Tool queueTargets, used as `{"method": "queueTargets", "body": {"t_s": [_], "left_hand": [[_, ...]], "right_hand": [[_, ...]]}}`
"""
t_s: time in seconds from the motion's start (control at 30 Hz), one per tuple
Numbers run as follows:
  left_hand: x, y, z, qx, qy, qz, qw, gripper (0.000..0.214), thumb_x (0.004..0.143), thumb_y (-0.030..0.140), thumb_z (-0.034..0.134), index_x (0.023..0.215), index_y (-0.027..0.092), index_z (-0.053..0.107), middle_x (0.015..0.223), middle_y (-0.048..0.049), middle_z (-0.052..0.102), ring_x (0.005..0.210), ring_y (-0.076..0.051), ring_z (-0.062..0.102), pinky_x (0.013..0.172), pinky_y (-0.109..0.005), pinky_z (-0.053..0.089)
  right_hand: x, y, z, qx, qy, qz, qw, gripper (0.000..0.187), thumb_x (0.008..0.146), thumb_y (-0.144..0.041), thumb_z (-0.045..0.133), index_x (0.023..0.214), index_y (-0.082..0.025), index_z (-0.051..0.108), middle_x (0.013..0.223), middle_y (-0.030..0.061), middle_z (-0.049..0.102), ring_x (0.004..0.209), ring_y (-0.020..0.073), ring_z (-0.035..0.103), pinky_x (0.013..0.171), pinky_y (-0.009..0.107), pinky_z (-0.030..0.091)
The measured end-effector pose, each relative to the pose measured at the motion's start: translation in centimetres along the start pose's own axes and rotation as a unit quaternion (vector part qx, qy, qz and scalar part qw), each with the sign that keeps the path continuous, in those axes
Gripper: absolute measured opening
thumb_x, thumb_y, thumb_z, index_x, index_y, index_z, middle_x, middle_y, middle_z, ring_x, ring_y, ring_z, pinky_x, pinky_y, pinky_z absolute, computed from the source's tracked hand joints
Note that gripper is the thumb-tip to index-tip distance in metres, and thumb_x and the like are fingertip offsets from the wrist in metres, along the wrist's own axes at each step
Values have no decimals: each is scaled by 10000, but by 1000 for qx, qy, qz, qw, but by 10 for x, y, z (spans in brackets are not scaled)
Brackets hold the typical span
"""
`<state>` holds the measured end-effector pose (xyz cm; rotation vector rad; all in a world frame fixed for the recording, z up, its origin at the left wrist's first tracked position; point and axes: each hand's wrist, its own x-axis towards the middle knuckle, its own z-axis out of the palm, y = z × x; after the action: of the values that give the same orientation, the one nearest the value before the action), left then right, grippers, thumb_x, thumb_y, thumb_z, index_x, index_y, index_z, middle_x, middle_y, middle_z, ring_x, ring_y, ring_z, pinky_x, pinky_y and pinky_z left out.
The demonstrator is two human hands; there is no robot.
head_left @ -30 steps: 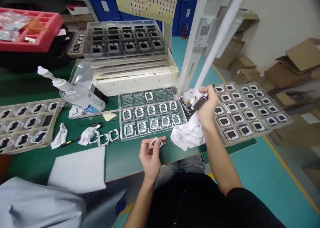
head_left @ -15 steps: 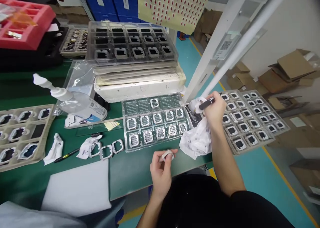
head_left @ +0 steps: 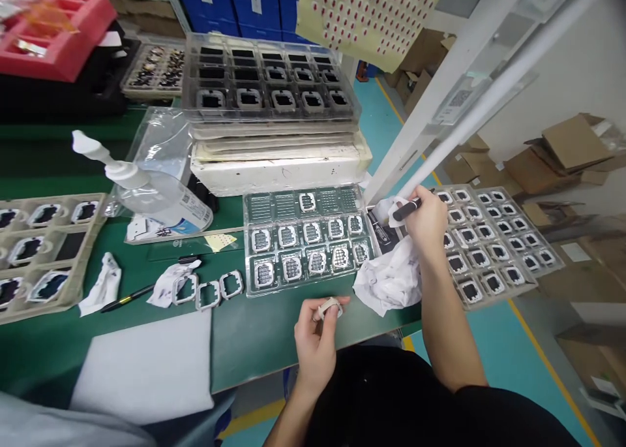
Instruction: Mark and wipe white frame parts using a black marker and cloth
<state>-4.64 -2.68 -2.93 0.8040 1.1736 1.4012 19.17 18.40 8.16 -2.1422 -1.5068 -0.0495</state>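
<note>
My left hand pinches a small pale frame between thumb and fingers, just past the bench's front edge. Farther right, my right hand is closed around a black marker pen, whose tip end points left at a white wipe; whether they touch I cannot tell. Below that hand lies a crumpled, ink-spotted white cloth. A clear tray holding several similar metal frames sits beyond my left hand. Several loose frames rest on the green bench left of it.
A pump bottle stands at left, near stacked trays. More frame trays extend over the bench's right side, past a white post. At far left is a beige tray. A grey sleeve shows at lower left.
The view has shifted slightly. My left hand still holds the frame in nearly the same pose. My right hand, with the marker, remains by the white wipe.
</note>
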Motion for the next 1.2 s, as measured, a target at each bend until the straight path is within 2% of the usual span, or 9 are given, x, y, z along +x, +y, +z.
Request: {"method": "queueTargets", "body": {"t_s": [0.27,0.6,0.77,0.97,1.2], "left_hand": [[3,1,4,-3,-6,-13,1000,355,1101,549,751,1018,208,702,1100,-146,897,1043,-287,875,957,-412,700],[0,0,3,-18,-19,-21,999,286,1121,473,741,1034,201,722,1114,-146,894,1073,-306,885,992,-457,722],[-1,0,2,-13,-28,-20,999,252,1146,433,708,1042,203,711,1101,-138,888,1145,-302,877,1017,-435,715],[0,-2,1,-2,-40,-9,999,254,1153,433,695,1059,197,703,1115,-134,891,1139,-288,879,1012,-413,712],[-1,-1,3,0,-29,-11,1000,260,1151,437,697,1061,193,707,1123,-144,894,1093,-284,886,976,-406,721]], "right_hand": [[-1,-9,-5,7,-1,9,1000,224,858,-374,742,782,-289,549,719,21,615,711,238,466,695,345,254],[-1,-8,-6,0,-18,2,1000,246,864,-426,709,775,-288,526,718,14,588,714,229,427,712,353,264],[-3,-8,-4,-5,-12,1,1000,218,884,-415,698,802,-281,547,742,16,607,716,220,432,724,350,264],[-3,-11,-7,7,-17,9,1000,230,864,-426,706,793,-285,538,708,-3,543,701,212,389,712,341,266],[1,-13,-11,-2,-26,4,1000,260,874,-420,708,778,-286,508,716,9,566,698,216,382,715,343,257]]}}
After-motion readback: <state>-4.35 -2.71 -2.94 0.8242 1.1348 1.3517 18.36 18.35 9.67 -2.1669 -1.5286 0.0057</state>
